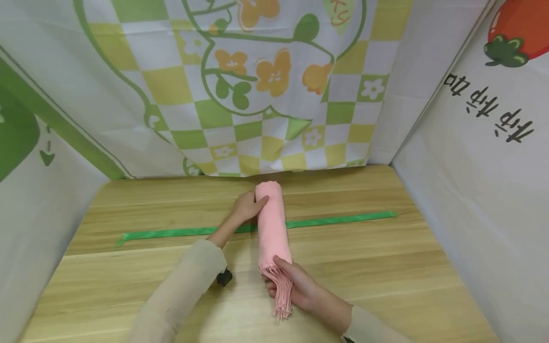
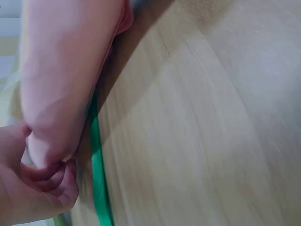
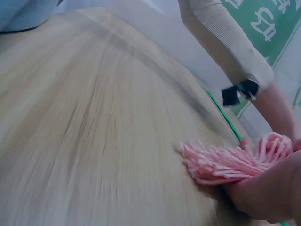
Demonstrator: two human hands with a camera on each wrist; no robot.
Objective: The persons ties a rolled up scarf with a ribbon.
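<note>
A pink scarf (image 1: pixel 273 228), rolled into a long tube, lies lengthwise in the middle of the table, its fringe (image 1: pixel 283 297) trailing from the near end. My left hand (image 1: pixel 248 207) grips the far end from the left, thumb over the top. In the left wrist view, the fingers of that hand (image 2: pixel 35 193) curl under the end of the roll. At the near end, my right hand (image 1: pixel 302 288) holds the roll where the fringe begins, its thumb on top and fingers beneath. Fringe strands (image 3: pixel 221 162) spread beside this hand in the right wrist view.
Green tape (image 1: pixel 343 219) runs across the wooden table (image 1: pixel 377 271), passing behind the scarf. A checked, flower-printed cloth (image 1: pixel 266 109) hangs at the table's back edge. White printed walls (image 1: pixel 476 157) stand on both sides. A small black device (image 1: pixel 224 277) sits at the left sleeve.
</note>
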